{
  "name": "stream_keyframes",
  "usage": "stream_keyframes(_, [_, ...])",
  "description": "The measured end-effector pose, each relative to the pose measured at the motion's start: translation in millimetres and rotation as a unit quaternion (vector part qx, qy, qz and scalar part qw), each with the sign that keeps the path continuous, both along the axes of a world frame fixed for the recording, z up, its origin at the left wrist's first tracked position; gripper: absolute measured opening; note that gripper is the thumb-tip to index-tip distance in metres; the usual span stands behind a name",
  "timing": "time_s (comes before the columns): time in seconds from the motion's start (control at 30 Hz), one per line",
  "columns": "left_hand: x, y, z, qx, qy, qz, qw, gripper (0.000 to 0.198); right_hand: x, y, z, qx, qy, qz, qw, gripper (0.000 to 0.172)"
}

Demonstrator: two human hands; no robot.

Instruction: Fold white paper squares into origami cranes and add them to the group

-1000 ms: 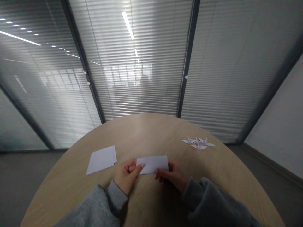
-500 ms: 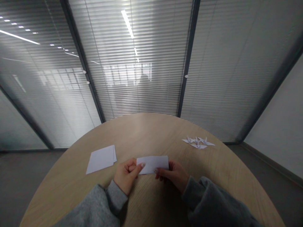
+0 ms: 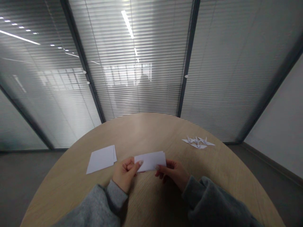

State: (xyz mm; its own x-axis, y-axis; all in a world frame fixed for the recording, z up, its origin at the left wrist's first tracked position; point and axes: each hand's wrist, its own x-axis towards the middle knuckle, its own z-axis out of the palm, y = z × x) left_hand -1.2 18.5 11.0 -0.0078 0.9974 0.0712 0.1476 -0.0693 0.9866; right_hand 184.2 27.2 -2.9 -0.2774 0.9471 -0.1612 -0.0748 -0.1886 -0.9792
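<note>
I'm holding a white paper (image 3: 150, 160) up just above the table between my two hands. It's a wide rectangle, lying nearly flat and tipped slightly, and its far right corner looks doubled, as if it has more than one layer.

My left hand (image 3: 124, 174) has the paper's left end, pinched under the thumb (image 3: 138, 164), while the other fingers curl in tight toward my palm. My right hand (image 3: 172, 173) has the right end, with the fingers narrowly closed on the near edge. I can't tell exactly how they sit under the paper. Both hands come out of gray sleeves (image 3: 94, 206) resting close to the table.

The round wooden table (image 3: 142, 132) spreads out in front of me. Just beyond my left hand is a small stack of white paper (image 3: 100, 160), square sheets lying flat and slightly fanned. Farther off to the right, well apart from my hands, is a little cluster of white paper cranes (image 3: 198, 142), lying close together.

Past the table's far edge stands a glass wall with blinds (image 3: 142, 94), and a blurry dark shape of a person (image 3: 144, 78) shows through it.
</note>
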Motion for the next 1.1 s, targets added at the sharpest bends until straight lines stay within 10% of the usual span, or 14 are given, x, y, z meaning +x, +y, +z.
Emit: stream_keyframes(1.1, [-0.4, 1.9, 1.5, -0.012, -0.069, 0.014, 0.997, 0.049, 3.7, -1.2, 7.8, -0.01, 0.027, -0.068, 0.997, 0.051])
